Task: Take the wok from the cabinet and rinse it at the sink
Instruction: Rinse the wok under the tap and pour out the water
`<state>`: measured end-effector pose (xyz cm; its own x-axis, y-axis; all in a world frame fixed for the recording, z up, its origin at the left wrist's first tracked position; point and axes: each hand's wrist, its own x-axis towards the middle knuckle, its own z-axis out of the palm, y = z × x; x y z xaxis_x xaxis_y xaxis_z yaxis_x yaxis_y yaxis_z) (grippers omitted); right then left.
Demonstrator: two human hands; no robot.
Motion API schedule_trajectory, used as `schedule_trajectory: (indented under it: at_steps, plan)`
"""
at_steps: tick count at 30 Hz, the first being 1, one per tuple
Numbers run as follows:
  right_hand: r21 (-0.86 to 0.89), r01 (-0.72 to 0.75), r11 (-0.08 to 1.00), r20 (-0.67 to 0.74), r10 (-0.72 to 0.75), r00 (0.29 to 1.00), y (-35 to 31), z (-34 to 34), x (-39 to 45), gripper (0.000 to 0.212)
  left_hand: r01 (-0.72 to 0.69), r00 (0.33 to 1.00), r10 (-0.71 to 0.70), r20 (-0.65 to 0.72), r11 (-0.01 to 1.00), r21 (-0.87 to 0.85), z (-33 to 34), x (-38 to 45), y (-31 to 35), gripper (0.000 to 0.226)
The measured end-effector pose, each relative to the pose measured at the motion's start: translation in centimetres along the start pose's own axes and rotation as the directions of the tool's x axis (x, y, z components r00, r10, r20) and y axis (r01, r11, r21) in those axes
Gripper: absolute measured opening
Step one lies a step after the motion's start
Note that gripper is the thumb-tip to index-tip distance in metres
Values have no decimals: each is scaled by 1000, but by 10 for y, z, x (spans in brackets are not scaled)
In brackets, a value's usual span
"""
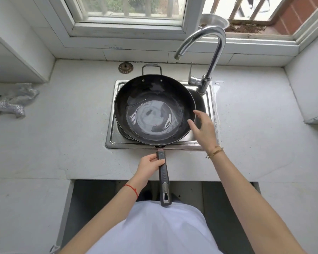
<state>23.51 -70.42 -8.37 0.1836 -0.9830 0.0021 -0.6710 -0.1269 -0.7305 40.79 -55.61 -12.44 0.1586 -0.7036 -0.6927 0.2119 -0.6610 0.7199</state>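
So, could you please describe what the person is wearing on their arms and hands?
Both forearms are bare, with no sleeves or gloves showing. The left hand has a thin red string bracelet around its wrist. The right hand has a slim gold-brown bracelet at the wrist. No rings are visible.

White stone counter (66,136), speckled, with steel sink (111,138) set into the middle and chrome tap (207,70) standing at the sink's back right corner. Round metal strainer (125,68) lying flat behind the sink, near the wall; crumpled silver cloth (15,101) at the far left edge. Black wok (154,110) resting over the sink, handle (163,173) reaching out past the counter's front edge.
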Motion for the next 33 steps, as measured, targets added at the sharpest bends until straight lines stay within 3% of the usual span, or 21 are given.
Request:
schedule_trajectory:
  at_steps: [3, 14, 19, 24, 33]
  plan:
    - [-28, 21, 999, -23, -21, 1000, -6, -6, 53, 50, 0, 999, 0, -37, 1000, 12, 3, 0, -1, 36]
    - [-124, 9, 992, 127, 7, 992, -15, 9, 199, 71, 41, 996, -42, -78, 999, -23, 1, 7, -1, 32]
    - [-150, 39, 988, 165, -14, 986, -18, 14, 224, 77, 65, 996, -67, -55, 997, -36, -2, 11, -2, 31]
    - [-134, 38, 990, 143, -18, 989, -14, 12, 232, 65, 77, 995, -79, -53, 996, -39, -4, 14, -3, 39]
    - [-188, 93, 978, 199, -55, 978, -11, 17, 234, 63, 77, 996, -78, -42, 997, -20, -5, 13, -3, 45]
